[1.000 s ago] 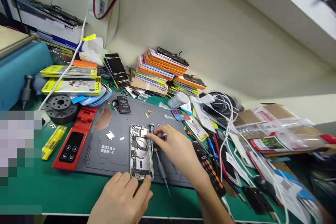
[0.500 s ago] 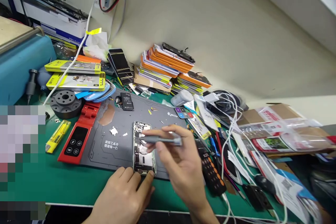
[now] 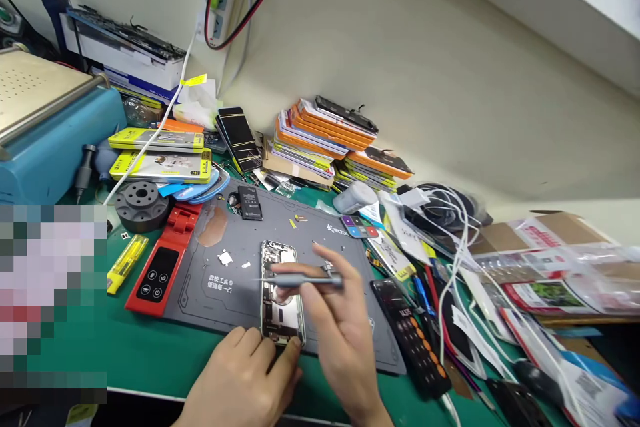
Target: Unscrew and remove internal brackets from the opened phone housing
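An opened phone (image 3: pixel 290 313) lies on the grey repair mat (image 3: pixel 200 303), its inner parts exposed. My left hand (image 3: pixel 245 367) is closed at the phone's lower end, with fingers curled and the index finger and thumb against its bottom edge. Above the phone, my right hand (image 3: pixel 343 327) grips a grey screwdriver (image 3: pixel 315 280) between thumb and fingers. The screwdriver lies nearly level, its thin tip pointing left past the phone's edge. Part of the phone is hidden behind the right fingers. A black battery (image 3: pixel 250 203) and a small silvery plate (image 3: pixel 225 257) rest on the mat.
Left of the mat are a red control panel (image 3: pixel 159 273), a yellow case (image 3: pixel 127 263) and a round black holder (image 3: pixel 141 205). A black device with orange buttons (image 3: pixel 413 337), tools and white cables (image 3: pixel 467 233) crowd the right. Stacked boxes (image 3: pixel 325 127) stand against the wall.
The view has shifted, so the scene sits further right and lower. My right hand has turned the screwdriver, and its tip now reaches left beyond the phone. The left hand keeps its place on the phone.
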A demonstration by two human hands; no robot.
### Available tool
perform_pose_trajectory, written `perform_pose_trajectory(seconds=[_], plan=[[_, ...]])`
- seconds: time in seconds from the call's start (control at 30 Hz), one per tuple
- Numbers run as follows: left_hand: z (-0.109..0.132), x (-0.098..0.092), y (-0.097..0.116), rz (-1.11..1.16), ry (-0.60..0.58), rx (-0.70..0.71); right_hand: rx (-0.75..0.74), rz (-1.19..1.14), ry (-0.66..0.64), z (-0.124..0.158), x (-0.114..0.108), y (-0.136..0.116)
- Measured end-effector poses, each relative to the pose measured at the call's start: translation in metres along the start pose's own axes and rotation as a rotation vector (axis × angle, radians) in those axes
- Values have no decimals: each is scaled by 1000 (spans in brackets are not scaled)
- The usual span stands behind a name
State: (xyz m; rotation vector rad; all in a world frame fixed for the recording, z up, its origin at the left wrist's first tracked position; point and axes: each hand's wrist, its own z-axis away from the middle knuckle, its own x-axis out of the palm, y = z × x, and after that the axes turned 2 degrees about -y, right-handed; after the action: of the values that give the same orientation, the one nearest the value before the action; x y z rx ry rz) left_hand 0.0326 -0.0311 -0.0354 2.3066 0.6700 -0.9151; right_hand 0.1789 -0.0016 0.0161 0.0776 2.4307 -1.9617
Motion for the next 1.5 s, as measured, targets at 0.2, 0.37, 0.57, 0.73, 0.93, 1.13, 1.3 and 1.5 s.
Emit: perform_pose_trajectory(seconds=[0.2,0.37,0.57,0.73,0.93,1.13,1.3,1.5], plan=[[1,2,-3,-36,30,42,12,-220,343,19,-22,4],[-2,-4,-2,-10,-24,24,-7,-195,425,40,-26,16],[-7,-11,-2,9,-123,52,-218,-100,415,50,-15,23],[-10,-12,-3,3,-159,86,-215,-82,343,49,-17,24],[-13,-15,-1,12,-185,81,-222,-85,289,51,-19,24],[-13,-15,1,34,-183,58,-216,-62,265,52,-20,24],[-14,-15,2,51,-183,41,-192,-52,292,53,-19,21],[-15,-14,1,57,-203,43,-178,-47,289,54,-18,20]])
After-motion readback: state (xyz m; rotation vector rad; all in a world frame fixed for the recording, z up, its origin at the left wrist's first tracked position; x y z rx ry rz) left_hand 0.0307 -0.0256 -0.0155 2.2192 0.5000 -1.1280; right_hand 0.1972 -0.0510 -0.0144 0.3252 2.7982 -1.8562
